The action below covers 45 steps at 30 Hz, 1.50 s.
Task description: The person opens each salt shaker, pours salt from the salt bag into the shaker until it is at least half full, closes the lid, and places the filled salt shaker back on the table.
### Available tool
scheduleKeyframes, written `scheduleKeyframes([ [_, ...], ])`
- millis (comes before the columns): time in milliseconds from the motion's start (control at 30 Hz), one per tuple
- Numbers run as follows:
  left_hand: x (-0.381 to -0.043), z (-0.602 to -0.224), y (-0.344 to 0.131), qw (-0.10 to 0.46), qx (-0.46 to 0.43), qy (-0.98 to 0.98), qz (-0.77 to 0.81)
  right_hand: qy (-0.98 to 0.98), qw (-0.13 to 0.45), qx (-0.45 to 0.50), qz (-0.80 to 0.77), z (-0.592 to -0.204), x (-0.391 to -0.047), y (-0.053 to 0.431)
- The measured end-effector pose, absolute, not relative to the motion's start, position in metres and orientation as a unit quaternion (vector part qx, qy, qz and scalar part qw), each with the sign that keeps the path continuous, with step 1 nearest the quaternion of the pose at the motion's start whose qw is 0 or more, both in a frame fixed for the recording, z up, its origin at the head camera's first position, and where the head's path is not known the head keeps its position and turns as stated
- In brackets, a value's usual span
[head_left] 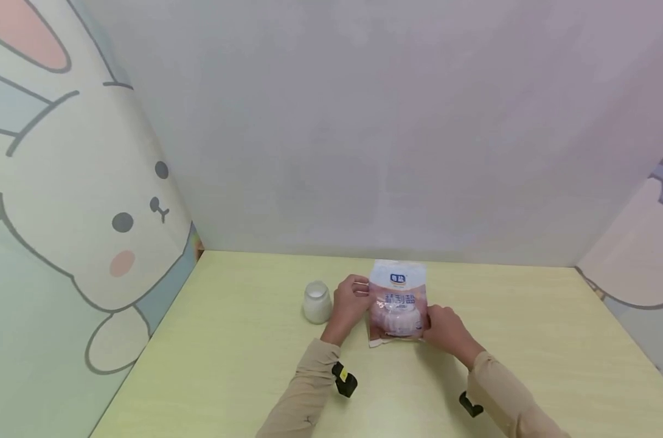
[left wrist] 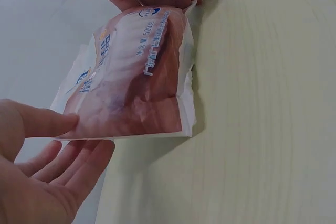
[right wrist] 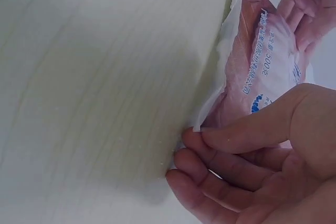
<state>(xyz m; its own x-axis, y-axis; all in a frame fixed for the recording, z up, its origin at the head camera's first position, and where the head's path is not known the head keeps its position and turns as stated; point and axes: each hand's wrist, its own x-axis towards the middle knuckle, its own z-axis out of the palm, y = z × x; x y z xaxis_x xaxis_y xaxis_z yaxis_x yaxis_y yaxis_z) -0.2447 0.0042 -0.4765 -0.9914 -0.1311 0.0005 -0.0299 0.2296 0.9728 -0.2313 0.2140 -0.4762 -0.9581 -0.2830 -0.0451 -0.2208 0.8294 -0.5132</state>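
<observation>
A pink-and-white bag of salt (head_left: pixel 398 298) with blue lettering stands near the back of the table, its front turned toward me. My left hand (head_left: pixel 351 306) holds its left edge; in the left wrist view the thumb lies on the printed front and the fingers (left wrist: pixel 86 169) are behind. At the opposite side, my right hand (head_left: pixel 445 330) grips the bag low down. The right wrist view shows thumb and forefinger pinching a bottom corner, other fingers (right wrist: pixel 210 187) curled beneath. Just left of my left hand is a small glass jar (head_left: pixel 317 307) with white contents.
The pale yellow wooden table (head_left: pixel 227 365) ends at a plain grey wall (head_left: pixel 386 134) behind the bag. A side panel (head_left: pixel 79 201) with a cartoon rabbit borders the left, and another printed panel (head_left: pixel 627 261) borders the right. Black camera mounts (head_left: pixel 345 381) sit at the wrists.
</observation>
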Motion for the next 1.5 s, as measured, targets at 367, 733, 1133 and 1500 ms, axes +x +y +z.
scheduleKeyframes([
  [367, -0.246, -0.478, 0.002, 0.003, 0.056, -0.819, -0.571, 0.953, 0.075, -0.116, -0.27, -0.487, -0.237, 0.209],
  [733, -0.24, -0.479, 0.003, -0.014, 0.051, -0.836, -0.547, 0.955, 0.06, -0.129, -0.261, -0.489, -0.23, 0.213],
  [1133, -0.237, -0.478, -0.001, -0.027, 0.038, -0.841, -0.538, 0.943, 0.059, -0.132, -0.3, -0.478, -0.22, 0.222],
  [1500, -0.228, -0.477, -0.009, -0.04, 0.03, -0.844, -0.534, 0.95, 0.062, -0.136, -0.274, -0.461, -0.213, 0.232],
])
